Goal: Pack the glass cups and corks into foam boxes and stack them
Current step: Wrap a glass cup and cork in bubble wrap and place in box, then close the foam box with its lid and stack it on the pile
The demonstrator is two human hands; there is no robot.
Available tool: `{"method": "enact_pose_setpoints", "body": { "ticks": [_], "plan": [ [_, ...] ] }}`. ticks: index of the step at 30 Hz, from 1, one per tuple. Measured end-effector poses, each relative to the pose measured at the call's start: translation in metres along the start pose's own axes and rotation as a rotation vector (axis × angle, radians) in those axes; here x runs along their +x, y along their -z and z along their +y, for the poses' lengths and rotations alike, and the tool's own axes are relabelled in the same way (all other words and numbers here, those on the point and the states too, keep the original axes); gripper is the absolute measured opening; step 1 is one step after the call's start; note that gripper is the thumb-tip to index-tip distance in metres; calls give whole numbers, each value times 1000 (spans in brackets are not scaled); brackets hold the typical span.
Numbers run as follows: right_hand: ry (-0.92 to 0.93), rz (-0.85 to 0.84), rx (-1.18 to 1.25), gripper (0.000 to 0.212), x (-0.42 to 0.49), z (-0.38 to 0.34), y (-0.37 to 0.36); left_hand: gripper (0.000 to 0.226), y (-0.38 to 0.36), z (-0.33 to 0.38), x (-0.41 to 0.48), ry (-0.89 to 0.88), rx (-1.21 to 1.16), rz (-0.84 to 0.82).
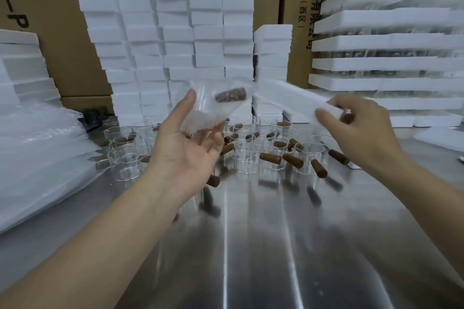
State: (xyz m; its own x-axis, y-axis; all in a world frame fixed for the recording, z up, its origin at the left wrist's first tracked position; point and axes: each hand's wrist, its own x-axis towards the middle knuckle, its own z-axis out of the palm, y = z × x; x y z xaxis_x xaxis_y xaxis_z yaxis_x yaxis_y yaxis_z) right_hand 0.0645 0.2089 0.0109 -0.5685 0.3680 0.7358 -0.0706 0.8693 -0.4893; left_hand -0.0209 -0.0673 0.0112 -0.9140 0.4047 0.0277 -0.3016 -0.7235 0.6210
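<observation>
Shiny steel bench (251, 246), white foam-box stacks (175, 32) behind; left grip (185, 155) loosely curled round clear bubble bag (211, 110), right grip (361, 130) pinching white foam piece (288, 93).

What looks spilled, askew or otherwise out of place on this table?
Brown corks lie scattered on their sides across the metal table, among and inside the glass cups. The foam boxes stacked behind sit unevenly, columns staggered. Nothing looks broken.
</observation>
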Motion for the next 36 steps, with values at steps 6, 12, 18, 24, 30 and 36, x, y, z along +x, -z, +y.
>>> {"method": "enact_pose_setpoints", "body": {
  "ticks": [6,12,18,24,30,36],
  "plan": [
    [138,-256,215,35,-15,-26,-4,53,-1,13,3,-206,12,-2],
    [172,-490,297,67,-17,-26,-3,70,1,18,4,-303,282,73],
    [60,-685,359,67,-10,-22,0,89,5,9,7,-309,577,36],
    [83,-611,203,14,-15,-15,-16,81,10,-6,8,-355,954,-55],
    [28,-758,61,20,-18,-7,-26,62,17,-22,8,-356,1231,-226],
    [38,-894,133,28,-16,-12,-23,60,22,-23,10,-301,1367,-260]
  ]
}}
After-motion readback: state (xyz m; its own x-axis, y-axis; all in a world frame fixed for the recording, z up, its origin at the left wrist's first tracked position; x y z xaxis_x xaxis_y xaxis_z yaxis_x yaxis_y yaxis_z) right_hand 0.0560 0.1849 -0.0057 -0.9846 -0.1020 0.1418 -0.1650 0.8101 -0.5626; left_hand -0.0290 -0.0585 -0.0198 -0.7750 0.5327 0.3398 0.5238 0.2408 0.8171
